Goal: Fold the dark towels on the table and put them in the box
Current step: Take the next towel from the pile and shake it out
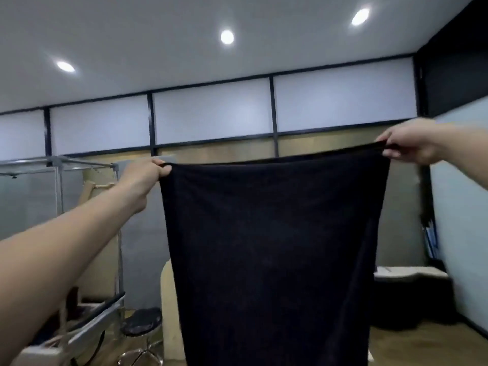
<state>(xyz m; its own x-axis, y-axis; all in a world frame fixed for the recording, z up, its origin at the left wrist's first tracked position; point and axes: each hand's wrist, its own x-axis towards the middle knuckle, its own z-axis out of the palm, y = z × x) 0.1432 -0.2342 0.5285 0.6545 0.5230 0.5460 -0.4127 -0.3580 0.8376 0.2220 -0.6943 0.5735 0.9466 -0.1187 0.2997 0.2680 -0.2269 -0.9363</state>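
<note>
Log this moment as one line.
towel: held up, hanging open | left hand: pinches top left corner | right hand: pinches top right corner | box: not in view

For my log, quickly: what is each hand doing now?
Left hand: fingers pinch the dark towel at its top left corner.
Right hand: fingers pinch its top right corner.

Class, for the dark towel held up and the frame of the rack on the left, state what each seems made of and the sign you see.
The dark towel: soft cloth, matte black, weave too blurred to tell; it hangs limp with a soft fold down one side. The rack frame: probably metal, silvery, dull sheen on thin straight tubes.
</note>
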